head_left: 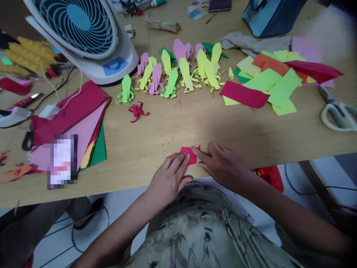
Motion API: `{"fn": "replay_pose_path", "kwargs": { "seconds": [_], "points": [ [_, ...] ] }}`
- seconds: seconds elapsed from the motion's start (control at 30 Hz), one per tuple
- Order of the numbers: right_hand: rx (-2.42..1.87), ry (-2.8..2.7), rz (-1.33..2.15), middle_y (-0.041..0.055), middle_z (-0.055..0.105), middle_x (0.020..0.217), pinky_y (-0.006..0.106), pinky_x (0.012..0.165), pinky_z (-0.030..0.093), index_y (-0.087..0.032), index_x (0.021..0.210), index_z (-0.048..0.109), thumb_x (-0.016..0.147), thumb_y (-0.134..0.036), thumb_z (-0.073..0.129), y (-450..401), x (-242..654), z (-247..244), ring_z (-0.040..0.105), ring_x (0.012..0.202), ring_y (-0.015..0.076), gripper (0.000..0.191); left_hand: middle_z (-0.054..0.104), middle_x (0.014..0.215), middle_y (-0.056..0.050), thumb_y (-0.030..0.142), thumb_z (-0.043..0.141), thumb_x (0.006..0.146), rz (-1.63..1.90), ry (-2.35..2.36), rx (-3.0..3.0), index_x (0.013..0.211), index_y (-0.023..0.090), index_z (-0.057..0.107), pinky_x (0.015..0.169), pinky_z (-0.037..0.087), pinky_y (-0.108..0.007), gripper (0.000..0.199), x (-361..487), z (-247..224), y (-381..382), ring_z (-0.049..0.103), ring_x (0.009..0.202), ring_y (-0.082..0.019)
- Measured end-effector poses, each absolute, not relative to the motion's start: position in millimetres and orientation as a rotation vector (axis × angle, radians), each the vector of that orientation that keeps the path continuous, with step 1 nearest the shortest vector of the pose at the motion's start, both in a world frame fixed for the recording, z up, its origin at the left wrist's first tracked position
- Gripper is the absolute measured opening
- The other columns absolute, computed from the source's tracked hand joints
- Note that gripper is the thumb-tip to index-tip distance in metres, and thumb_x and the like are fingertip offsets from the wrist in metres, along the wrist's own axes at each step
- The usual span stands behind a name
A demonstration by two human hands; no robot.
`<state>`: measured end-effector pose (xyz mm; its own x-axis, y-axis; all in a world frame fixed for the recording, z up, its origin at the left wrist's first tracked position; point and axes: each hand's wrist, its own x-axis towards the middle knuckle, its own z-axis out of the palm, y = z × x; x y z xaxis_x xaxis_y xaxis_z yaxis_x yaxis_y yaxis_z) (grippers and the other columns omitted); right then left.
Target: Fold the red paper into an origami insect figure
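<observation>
A small folded piece of red-pink paper lies on the wooden table near its front edge. The fingertips of my left hand press on its left part, with the thumb spread below. From the right, my right hand touches the paper's upper right part with an extended index finger; the other fingers are bent. Beyond, a small red folded paper figure sits to the left, in front of several green, yellow and pink folded figures.
A fan stands at the back left, by stacked coloured paper and a phone. Loose paper pieces and scissors are at the right. A blue bag stands behind. A person's leg shows lower left.
</observation>
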<state>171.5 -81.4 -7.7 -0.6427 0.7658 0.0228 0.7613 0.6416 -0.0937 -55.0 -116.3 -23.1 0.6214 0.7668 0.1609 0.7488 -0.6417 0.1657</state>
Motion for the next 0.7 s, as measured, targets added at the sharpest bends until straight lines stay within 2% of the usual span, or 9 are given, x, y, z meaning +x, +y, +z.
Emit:
{"fn": "replay_pose_path", "kwargs": {
  "seconds": [0.1,0.27,0.4,0.5,0.7],
  "points": [
    [-1.320,-2.775,0.095,0.0109,0.060,0.103,0.036,0.076,0.042,-0.020,0.144,0.051,0.101,-0.040,0.050,-85,170,-8,0.057,0.091,0.0253,0.047,0.058,0.133,-0.021,0.051,0.038,0.102,0.307,1.309,2.755,0.145,0.004,0.046,0.102,0.047,-0.046,0.064,-55,-24,-118,0.051,0.122,-0.030],
    [-1.290,-2.772,0.087,0.0115,0.061,0.105,0.038,0.079,0.042,-0.017,0.143,0.051,0.098,-0.044,0.054,-88,169,-9,0.056,0.093,0.0263,0.052,0.058,0.131,-0.021,0.066,0.032,0.096,0.245,1.321,2.797,0.148,0.005,0.043,0.098,0.047,-0.044,0.081,-53,-24,-118,0.053,0.115,-0.030],
    [-1.227,-2.780,0.051,0.0090,0.060,0.099,0.037,0.075,0.041,-0.021,0.144,0.051,0.098,-0.046,0.054,-88,174,-11,0.055,0.088,0.0252,0.053,0.059,0.131,-0.019,0.069,0.032,0.094,0.188,1.358,2.804,0.145,0.008,0.048,0.096,0.047,-0.043,0.081,-50,-22,-116,0.053,0.114,-0.030],
    [-1.223,-2.783,0.039,0.0082,0.059,0.096,0.036,0.074,0.040,-0.024,0.142,0.053,0.098,-0.043,0.054,-88,176,-12,0.054,0.086,0.0244,0.048,0.060,0.131,-0.018,0.071,0.030,0.093,0.187,1.375,2.807,0.147,0.010,0.046,0.096,0.046,-0.042,0.083,-50,-22,-116,0.052,0.113,-0.029],
    [-1.307,-2.761,-0.015,0.0094,0.060,0.096,0.035,0.073,0.040,-0.020,0.142,0.053,0.098,-0.039,0.055,-91,182,-12,0.055,0.087,0.0252,0.048,0.058,0.132,-0.017,0.072,0.032,0.092,0.132,1.395,2.801,0.148,0.012,0.045,0.094,0.045,-0.041,0.084,-49,-22,-118,0.053,0.111,-0.028]
  ]
}}
